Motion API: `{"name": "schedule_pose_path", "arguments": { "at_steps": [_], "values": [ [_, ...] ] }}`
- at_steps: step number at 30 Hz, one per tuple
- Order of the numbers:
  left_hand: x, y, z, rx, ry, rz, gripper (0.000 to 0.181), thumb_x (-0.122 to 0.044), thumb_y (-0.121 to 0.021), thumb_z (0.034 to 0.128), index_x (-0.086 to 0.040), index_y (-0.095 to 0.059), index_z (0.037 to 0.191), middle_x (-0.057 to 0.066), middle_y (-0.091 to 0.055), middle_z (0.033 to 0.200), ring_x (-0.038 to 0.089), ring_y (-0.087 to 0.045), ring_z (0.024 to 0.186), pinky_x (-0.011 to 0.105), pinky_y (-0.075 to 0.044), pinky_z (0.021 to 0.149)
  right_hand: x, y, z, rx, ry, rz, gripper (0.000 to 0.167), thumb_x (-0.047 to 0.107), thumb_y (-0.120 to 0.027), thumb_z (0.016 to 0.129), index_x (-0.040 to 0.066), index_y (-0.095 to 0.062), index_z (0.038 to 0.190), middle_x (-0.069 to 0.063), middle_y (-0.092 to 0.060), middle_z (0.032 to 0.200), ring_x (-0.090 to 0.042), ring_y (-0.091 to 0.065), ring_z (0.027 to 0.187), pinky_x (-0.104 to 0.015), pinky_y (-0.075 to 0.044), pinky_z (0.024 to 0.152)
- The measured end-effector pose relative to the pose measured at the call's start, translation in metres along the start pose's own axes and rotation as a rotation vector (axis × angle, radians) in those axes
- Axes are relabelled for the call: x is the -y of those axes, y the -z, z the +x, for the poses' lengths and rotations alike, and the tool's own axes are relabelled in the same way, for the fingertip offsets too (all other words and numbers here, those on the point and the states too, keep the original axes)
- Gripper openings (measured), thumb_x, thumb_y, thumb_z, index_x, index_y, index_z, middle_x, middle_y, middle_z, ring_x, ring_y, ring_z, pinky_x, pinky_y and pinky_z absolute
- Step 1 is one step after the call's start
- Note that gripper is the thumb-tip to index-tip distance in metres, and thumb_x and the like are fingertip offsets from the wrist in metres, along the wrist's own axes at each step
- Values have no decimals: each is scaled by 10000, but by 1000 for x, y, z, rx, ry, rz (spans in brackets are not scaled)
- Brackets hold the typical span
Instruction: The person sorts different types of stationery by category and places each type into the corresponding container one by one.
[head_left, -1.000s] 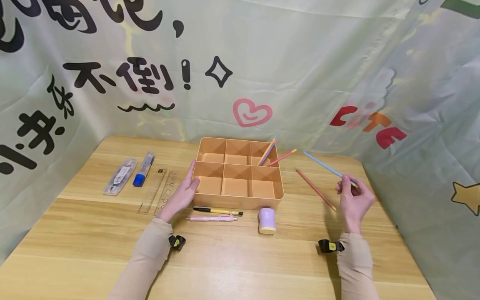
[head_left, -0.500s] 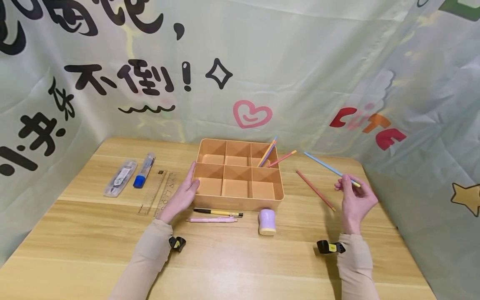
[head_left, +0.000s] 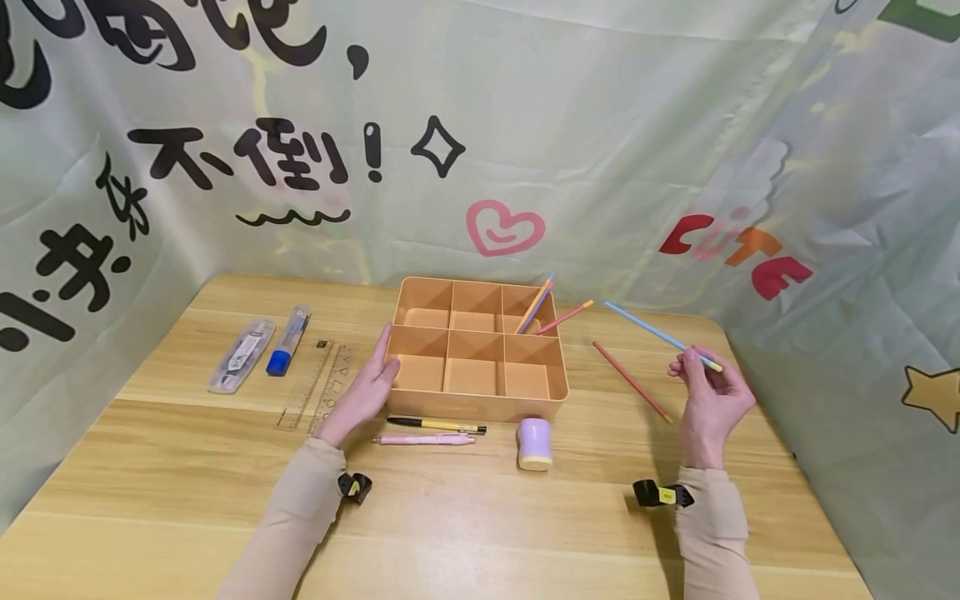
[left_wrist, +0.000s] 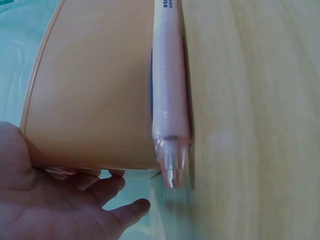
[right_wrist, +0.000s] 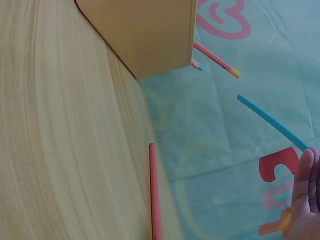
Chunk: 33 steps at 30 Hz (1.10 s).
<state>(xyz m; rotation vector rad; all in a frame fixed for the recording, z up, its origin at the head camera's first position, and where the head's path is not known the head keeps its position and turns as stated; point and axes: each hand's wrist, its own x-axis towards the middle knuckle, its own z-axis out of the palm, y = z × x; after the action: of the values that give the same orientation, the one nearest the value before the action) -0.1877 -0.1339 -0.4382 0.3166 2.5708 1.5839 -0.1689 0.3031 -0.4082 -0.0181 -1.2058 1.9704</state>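
Note:
My right hand (head_left: 714, 408) pinches a thin blue pencil (head_left: 645, 324) with a yellow end, raised over the table's right side; in the right wrist view only part of that hand shows. My left hand (head_left: 364, 392) holds the left wall of an orange six-compartment organizer box (head_left: 476, 406), thumb over the rim and fingers along the outside. Several pencils (head_left: 534, 304) lean in the box's back-right compartment, a red one (head_left: 566, 316) sticking out to the right. A red pencil (head_left: 632, 382) lies on the table between the box and my right hand.
In front of the box lie a yellow-and-black pen (head_left: 435, 424), a pink pen (head_left: 426, 439) and a purple object with a cream base (head_left: 534, 443). To its left are clear rulers (head_left: 303, 387), a blue-capped tube (head_left: 288, 340) and a clear case (head_left: 241, 356). Printed cloth (head_left: 600, 167) stands behind.
My right hand has tilted slightly, and the blue pencil's yellow end now shows more behind the fingers. The left hand and the box stay in place.

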Motion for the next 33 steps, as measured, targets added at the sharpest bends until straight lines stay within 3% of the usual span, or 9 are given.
{"name": "schedule_pose_path", "arguments": {
  "at_steps": [16, 30, 33],
  "values": [
    [-3, 1, 0, -4, -1, 14, 663, -87, -291, 1077, -65, 102, 1611, 195, 70, 1696, 424, -54, 1562, 549, -41, 1293, 1, -2, 0, 36, -4, 47, 336, -34, -711, 878, -299, -577, 1035, -166, -721, 741, -201, -699, 606, -253, -617, 588],
    [-1, -1, -2, 4, -3, 7, 640, -86, -272, 1084, -45, 93, 1608, 213, 84, 1689, 461, -105, 1542, 552, -38, 1288, 3, -4, 1, 45, -34, 35, 243, 24, -670, 927, -197, -614, 1008, -189, -733, 789, -209, -706, 631, -270, -623, 609],
    [-1, 0, -2, 4, 3, 13, 640, -90, -271, 1087, -54, 96, 1610, 206, 85, 1691, 491, -192, 1512, 546, -63, 1288, 4, -8, 3, 59, -36, 33, 249, 37, -677, 926, -190, -614, 1007, -182, -733, 793, -210, -706, 641, -272, -621, 615]
  ]
}}
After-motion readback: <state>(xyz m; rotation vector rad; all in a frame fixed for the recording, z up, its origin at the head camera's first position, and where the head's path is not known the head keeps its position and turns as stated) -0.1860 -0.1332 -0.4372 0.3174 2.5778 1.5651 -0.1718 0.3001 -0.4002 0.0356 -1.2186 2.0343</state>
